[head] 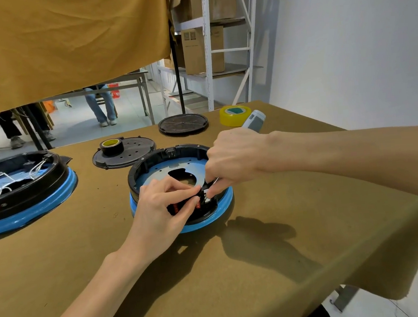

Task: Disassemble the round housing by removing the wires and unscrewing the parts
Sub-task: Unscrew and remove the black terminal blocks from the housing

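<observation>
Left hand (pixel 165 204) pinches small black part inside round black-and-blue plastic housing (pixel 180 186); right hand (pixel 235 158) grips grey-handled screwdriver (pixel 254 121).

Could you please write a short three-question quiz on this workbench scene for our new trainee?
1. True or false: the right hand grips an electric screwdriver.
2. What sits on the perforated black cover? A) yellow tape roll B) black tape roll C) a wire
3. Fill in: the left hand pinches a small black part at the near rim of the round ____.

Key: 1 true; 2 B; 3 housing.
</observation>
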{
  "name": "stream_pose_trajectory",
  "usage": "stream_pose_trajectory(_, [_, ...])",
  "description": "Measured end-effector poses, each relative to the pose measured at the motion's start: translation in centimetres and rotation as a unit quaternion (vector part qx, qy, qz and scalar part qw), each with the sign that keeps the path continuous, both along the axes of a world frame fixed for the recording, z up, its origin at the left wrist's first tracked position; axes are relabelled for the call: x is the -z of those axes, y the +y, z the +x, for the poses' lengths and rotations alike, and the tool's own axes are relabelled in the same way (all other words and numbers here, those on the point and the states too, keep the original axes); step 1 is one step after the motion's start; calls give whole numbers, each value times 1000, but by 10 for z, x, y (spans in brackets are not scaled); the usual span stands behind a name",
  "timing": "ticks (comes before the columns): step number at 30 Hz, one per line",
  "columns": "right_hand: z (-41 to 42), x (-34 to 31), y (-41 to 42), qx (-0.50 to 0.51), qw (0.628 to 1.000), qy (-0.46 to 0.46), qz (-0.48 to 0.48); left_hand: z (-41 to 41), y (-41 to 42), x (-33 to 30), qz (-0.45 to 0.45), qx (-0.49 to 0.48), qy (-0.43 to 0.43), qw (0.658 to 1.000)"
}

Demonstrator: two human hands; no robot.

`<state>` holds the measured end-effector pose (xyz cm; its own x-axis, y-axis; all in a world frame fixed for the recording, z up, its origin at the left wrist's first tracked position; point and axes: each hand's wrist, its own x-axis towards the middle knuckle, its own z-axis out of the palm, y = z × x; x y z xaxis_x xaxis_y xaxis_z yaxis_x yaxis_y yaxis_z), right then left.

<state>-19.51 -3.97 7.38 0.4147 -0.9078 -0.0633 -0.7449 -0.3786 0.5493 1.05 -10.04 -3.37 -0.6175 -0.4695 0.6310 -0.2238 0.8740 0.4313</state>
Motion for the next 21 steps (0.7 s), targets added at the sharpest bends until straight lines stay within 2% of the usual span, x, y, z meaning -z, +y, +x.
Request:
stream_pose_trajectory(3, [-1,-4,-2,-40,998,45,-5,1,0,0,-1,3,2,1000])
stream_pose_trajectory(15, [-9,1,-5,-4,999,-4,36,-1,-1,2,9,7,15,1000])
stream_pose_trajectory(21, [-11,0,-8,-17,999,-12,41,-2,-2,3,8,8,19,1000])
